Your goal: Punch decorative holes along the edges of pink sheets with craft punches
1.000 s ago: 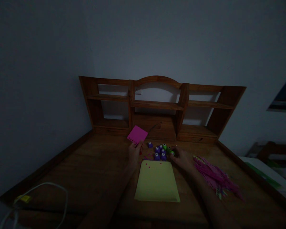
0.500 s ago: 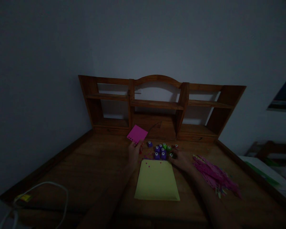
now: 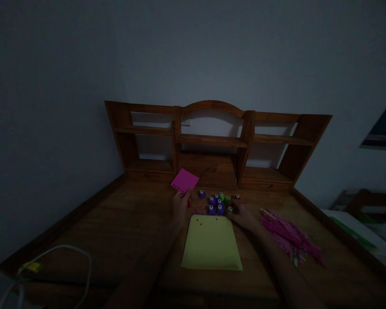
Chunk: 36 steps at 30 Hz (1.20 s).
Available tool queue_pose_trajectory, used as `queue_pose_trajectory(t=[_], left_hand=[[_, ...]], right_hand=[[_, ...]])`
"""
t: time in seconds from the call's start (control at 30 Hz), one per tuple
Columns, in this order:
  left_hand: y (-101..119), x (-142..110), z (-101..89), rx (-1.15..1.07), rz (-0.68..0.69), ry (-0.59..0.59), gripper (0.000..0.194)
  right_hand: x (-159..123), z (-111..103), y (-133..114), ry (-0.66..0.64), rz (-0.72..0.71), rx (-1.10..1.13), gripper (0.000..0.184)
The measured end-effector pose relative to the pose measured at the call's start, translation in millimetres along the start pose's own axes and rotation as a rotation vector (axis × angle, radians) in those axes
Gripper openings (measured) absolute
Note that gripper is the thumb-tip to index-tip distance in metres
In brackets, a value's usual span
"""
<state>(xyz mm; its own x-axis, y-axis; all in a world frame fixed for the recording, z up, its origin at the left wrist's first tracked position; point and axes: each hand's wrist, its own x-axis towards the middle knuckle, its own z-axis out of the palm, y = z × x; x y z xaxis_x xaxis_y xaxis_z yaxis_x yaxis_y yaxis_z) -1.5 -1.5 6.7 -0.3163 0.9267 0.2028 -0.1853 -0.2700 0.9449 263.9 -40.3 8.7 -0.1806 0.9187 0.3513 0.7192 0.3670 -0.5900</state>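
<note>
My left hand (image 3: 180,205) is closed, pinching the lower edge of a square pink paper (image 3: 185,180) with a row of small holes along one side. Something small and red (image 3: 189,201) shows beside its fingers, partly hidden. My right hand (image 3: 242,214) curls its fingers around a small craft punch (image 3: 230,210) with a white round top, its body mostly covered. Left of that hand stands a cluster of purple punches (image 3: 211,210) and green punches (image 3: 221,196). A red punch (image 3: 237,197) sits just behind it. Yellow paper (image 3: 211,244) lies between my forearms, with a few pink dots on it.
Pink paper strips (image 3: 289,234) lie heaped on the wooden desk (image 3: 131,227) to the right. A white cable (image 3: 89,266) loops at the front left. A wooden shelf unit (image 3: 212,139) stands along the back. Pink bits (image 3: 199,210) are scattered behind the yellow paper.
Both hands keep nearly the same places and grips. The view has shifted very slightly.
</note>
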Motion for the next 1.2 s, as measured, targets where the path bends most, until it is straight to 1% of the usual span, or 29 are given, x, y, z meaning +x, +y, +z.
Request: queue_pose_trajectory(t=[0.17,0.3,0.43,0.5,0.6,0.7,0.83,1.03,1.2], left_hand=[[3,-1,1.1,0.002,-0.021,0.015,0.046],[3,-1,0.2,-0.008,-0.012,-0.005,0.047],[2,-1,-0.6,-0.007,-0.007,-0.027,0.047],[1,-2,0.6,0.014,-0.018,-0.067,0.046],[1,-5,4.6,0.057,0.008,-0.158,0.045],[1,-8,8.3,0.072,0.012,-0.201,0.043],[0,-8,9.0,0.035,-0.027,-0.208,0.041],[1,-8,8.2,0.003,-0.077,-0.199,0.041],[1,-6,7.3,-0.024,-0.103,-0.172,0.041]], right_hand=[[0,-2,-2,-0.034,0.006,-0.045,0.025],[-1,-3,-5,-0.030,0.027,-0.050,0.027],[-1,-2,-3,-0.026,-0.015,-0.038,0.023],[-1,0,-1,-0.018,-0.033,-0.030,0.020],[0,1,2,0.004,-0.050,-0.028,0.019],[0,2,3,0.032,-0.062,-0.009,0.018],[1,4,5,0.049,-0.062,0.014,0.018],[2,4,6,0.048,-0.093,-0.015,0.020],[2,4,7,0.018,-0.045,-0.072,0.023]])
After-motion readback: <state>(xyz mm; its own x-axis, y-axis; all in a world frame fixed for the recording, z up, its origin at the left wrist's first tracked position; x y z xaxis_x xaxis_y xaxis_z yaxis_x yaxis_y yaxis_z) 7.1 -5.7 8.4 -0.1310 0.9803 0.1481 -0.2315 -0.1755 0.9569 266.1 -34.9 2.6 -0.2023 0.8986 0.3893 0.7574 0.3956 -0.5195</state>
